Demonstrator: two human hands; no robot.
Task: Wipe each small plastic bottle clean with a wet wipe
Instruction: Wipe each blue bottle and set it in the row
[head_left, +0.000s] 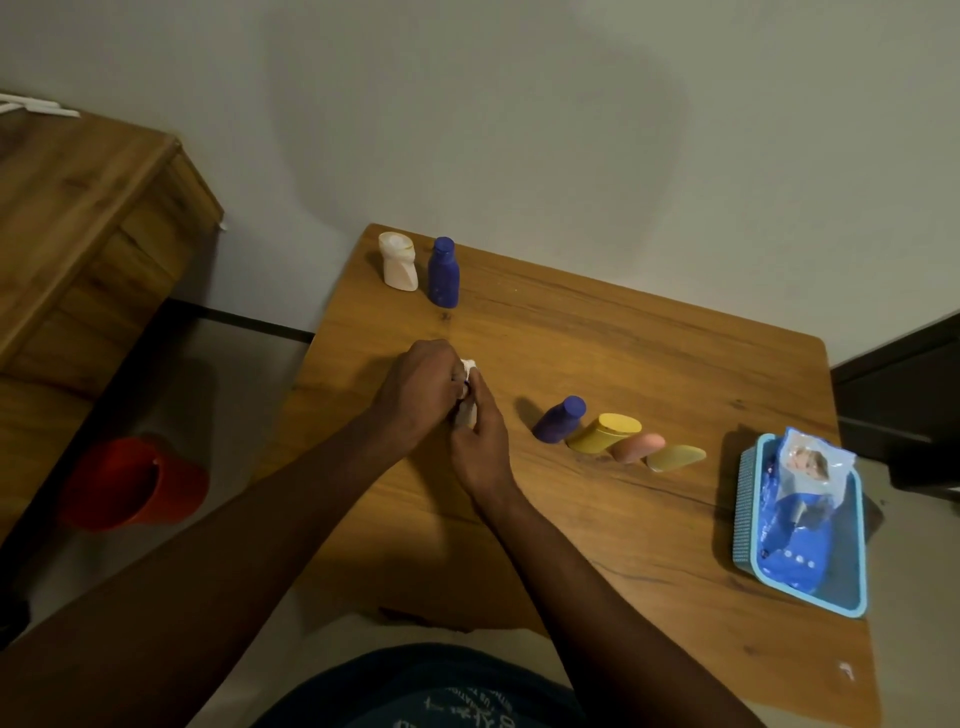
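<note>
**Both hands closed around a wipe and a bottle at the middle of the surface**

Your wooden surface (597, 364) fills the centre of the view, with a wooden cabinet (78, 234) off to your left and a red bucket (135, 486) on the floor below it. At the right edge of the surface sits a light-blue basket (748, 519) holding the blue wet-wipe pack (800, 499), whose open top stands up out of it.

Your left hand (418, 387) and right hand (480, 441) meet over the middle of the surface, fingers curled tight around a white wet wipe (467, 410). A dark sliver of a small bottle shows between them; the rest of it is hidden, so you cannot tell which bottle it is.

Just to the right of your hands, four bottles stand in a row touching one another: a purple bottle (560, 420), a yellow bottle (605, 432), a pink bottle (638, 448) and an olive bottle (675, 457).

At the far left corner stand a white bottle (399, 261) and a second blue-purple bottle (443, 274), upright and just beside each other.
</note>
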